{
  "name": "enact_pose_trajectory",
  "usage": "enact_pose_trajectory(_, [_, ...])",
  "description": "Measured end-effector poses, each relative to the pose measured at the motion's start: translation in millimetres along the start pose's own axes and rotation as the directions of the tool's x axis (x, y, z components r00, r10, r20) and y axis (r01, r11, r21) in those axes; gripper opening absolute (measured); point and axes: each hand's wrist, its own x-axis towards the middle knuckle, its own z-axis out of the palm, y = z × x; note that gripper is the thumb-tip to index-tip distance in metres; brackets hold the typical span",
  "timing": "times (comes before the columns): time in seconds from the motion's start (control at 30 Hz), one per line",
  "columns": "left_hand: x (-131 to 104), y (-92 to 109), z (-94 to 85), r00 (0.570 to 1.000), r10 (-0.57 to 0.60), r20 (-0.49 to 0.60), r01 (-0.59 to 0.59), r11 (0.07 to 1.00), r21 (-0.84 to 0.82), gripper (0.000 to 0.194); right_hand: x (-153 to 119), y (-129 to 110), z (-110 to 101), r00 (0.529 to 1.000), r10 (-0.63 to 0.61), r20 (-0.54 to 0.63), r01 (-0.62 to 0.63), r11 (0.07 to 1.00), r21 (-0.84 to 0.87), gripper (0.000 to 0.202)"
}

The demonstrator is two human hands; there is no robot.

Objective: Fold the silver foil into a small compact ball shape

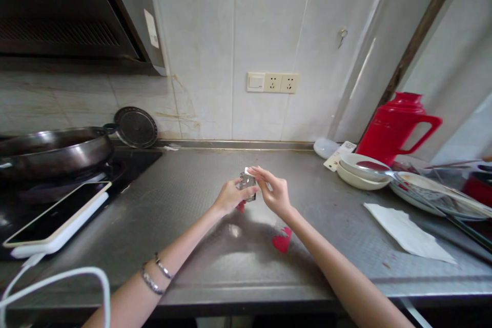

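Note:
Over the middle of the steel counter [184, 179], my left hand [230, 196] is closed round a small grey, partly see-through object [248, 181] with a white top. My right hand [273, 190] has its fingers bent and close together at the white top, touching it; whether they pinch anything there is too small to tell. A bit of red shows just under my left fingers. Nearer the front edge, a red heart-shaped piece [282, 241] with a jagged top lies flat on the counter, left of my right forearm.
A pan [57, 151] sits on the stove at left, near a phone [57, 212] on a white block with a cable. At right are a red flask [395, 128], stacked bowls [361, 177], a plate with utensils and a white napkin [409, 230].

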Motion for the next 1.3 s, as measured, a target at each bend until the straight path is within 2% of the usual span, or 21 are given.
enact_pose_trajectory(0.23, [0, 7, 0.1, 0.999, -0.033, -0.005, 0.033, 0.996, -0.086, 0.059, -1, 1, 4, 0.991, -0.128, -0.038, 0.124, 0.988, -0.087, 0.035])
enact_pose_trajectory(0.43, [0, 11, -2.6, 0.998, -0.064, -0.016, 0.062, 0.991, -0.122, 0.060, -1, -3, 4, 0.977, -0.212, -0.036, 0.208, 0.975, -0.082, 0.036])
enact_pose_trajectory(0.63, [4, 7, -6.3, 0.996, -0.084, -0.024, 0.080, 0.989, -0.125, 0.061, 2, -4, -6, 0.973, -0.228, -0.037, 0.223, 0.968, -0.119, 0.030])
enact_pose_trajectory(0.73, [5, 5, -7.0, 0.996, -0.090, -0.017, 0.087, 0.990, -0.113, 0.063, 5, -1, -9, 0.981, -0.163, -0.101, 0.145, 0.975, -0.170, 0.023])
enact_pose_trajectory(0.87, [4, 3, -5.6, 0.997, -0.078, -0.020, 0.077, 0.995, -0.068, 0.065, 9, 4, -8, 0.983, 0.073, -0.169, -0.099, 0.984, -0.148, 0.022])
enact_pose_trajectory(0.97, [4, 2, -4.9, 0.998, -0.041, -0.042, 0.039, 0.999, -0.030, 0.064, 11, 7, -5, 0.978, 0.194, -0.071, -0.198, 0.979, -0.044, 0.025])
enact_pose_trajectory(1.03, [3, 3, -5.7, 0.997, -0.011, -0.070, 0.010, 1.000, -0.009, 0.062, 11, 7, -6, 0.976, 0.211, 0.044, -0.213, 0.977, 0.032, 0.027])
enact_pose_trajectory(1.13, [3, 8, -8.3, 0.995, -0.003, -0.103, 0.001, 1.000, -0.013, 0.058, 11, 4, -11, 0.958, 0.174, 0.228, -0.201, 0.974, 0.101, 0.036])
enact_pose_trajectory(1.2, [2, 11, -10.0, 0.994, -0.005, -0.111, 0.003, 1.000, -0.022, 0.056, 10, 2, -12, 0.939, 0.124, 0.321, -0.168, 0.979, 0.113, 0.049])
enact_pose_trajectory(1.3, [2, 13, -11.4, 0.995, -0.006, -0.097, 0.003, 1.000, -0.026, 0.055, 6, 3, -9, 0.931, 0.075, 0.357, -0.126, 0.984, 0.124, 0.072])
